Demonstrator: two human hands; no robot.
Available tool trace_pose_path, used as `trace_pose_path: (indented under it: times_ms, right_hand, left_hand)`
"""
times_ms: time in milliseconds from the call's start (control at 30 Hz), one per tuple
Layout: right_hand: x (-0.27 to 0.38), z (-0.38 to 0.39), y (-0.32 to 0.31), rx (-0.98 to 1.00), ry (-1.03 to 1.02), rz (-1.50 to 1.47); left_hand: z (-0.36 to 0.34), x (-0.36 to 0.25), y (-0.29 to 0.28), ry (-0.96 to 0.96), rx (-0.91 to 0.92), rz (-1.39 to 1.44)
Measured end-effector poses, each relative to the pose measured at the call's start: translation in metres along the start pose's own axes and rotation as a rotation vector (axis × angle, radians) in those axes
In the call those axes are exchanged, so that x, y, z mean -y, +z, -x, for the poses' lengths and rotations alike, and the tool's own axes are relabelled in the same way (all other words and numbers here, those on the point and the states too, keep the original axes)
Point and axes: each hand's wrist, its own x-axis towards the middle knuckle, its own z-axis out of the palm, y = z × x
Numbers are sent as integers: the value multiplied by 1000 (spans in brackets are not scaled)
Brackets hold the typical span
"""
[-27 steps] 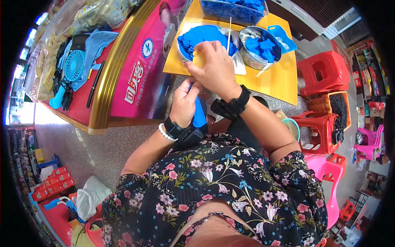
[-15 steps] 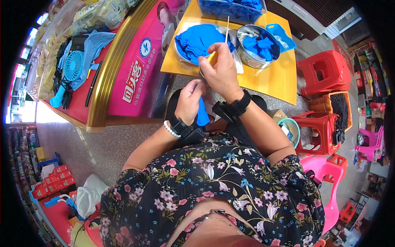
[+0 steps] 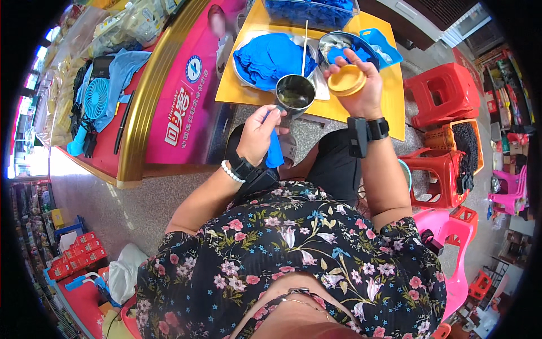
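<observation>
My left hand [image 3: 258,133] is closed on a dark, shiny cup [image 3: 295,107] at the near edge of the yellow table. The cup's mouth faces up, and its inside looks dark with something greenish in it. A strip of blue material [image 3: 274,152] hangs below that hand. To the right, my right hand [image 3: 361,93] is turned palm up with its fingers around a round yellow lid [image 3: 346,80]. Behind the cup, a pile of blue sheets [image 3: 269,59] lies on a plate. A thin stick [image 3: 305,48] rises beside the pile.
On the yellow table [image 3: 389,113] stand a round tin [image 3: 324,42] with blue pieces, a clear box [image 3: 316,17] of blue material and a blue basket [image 3: 379,45]. A gold-edged counter [image 3: 152,73] is at left. Red stools [image 3: 443,96] stand at right.
My hands have parted. The right hand has moved right and turned over, bringing the yellow lid away from the cup; the cup's open mouth now shows. My left hand stays nearly in place.
</observation>
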Motion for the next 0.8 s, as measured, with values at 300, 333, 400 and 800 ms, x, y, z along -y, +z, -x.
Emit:
trace_pose_path:
  times_ms: [300,333,400,800]
  right_hand:
    - [8,31,-85,-127,90,-194]
    - [7,33,-94,-147,91,-230]
    - [7,40,-108,-220,75,-221]
    - [5,56,-141,-261,101,-286]
  left_hand:
    - [-8,-5,4,-87,80,-182]
    - [-9,-5,7,-90,87,-187]
    - [-12,-6,15,-93,95,-214]
    - [-45,0,46,-139,165,-305]
